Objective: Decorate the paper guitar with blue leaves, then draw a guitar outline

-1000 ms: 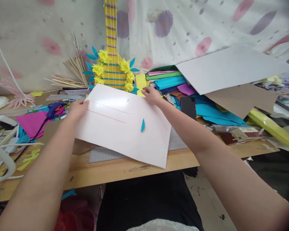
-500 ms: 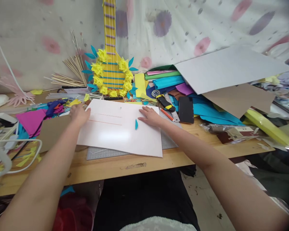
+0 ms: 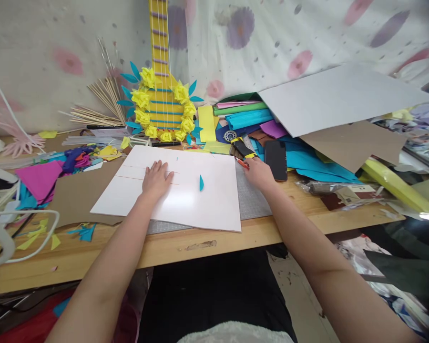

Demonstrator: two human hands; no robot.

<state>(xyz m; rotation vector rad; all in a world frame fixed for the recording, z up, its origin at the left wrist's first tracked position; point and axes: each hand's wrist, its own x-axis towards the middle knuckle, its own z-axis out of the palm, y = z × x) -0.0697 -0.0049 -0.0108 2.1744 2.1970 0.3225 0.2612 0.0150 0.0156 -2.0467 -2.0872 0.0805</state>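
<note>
A white board (image 3: 214,205) lies on the table over a grey cutting mat (image 3: 252,200). Thin orange lines run across its left part, and one small blue paper leaf (image 3: 201,183) rests right of its middle. My left hand (image 3: 156,180) is flat on the board over those lines, fingers stretched out. Just past the board's right edge, my right hand (image 3: 259,172) has its fingers closed around an orange pen (image 3: 241,163), whose near end they hide. Beyond that hand lies a yellow-and-black utility knife (image 3: 241,147), and a black phone (image 3: 276,160) is close on its right.
A yellow paper guitar (image 3: 166,107) with yellow flowers and blue leaves stands against the curtain. Coloured paper (image 3: 250,119) and a large white sheet (image 3: 339,100) are piled at the back right. Brown cardboard (image 3: 82,195), paper scraps and a white cable (image 3: 57,216) lie left.
My left hand has moved right, from the board's far left edge onto its lined part. My right hand has left the board and moved right to the orange pen, closing on it.
</note>
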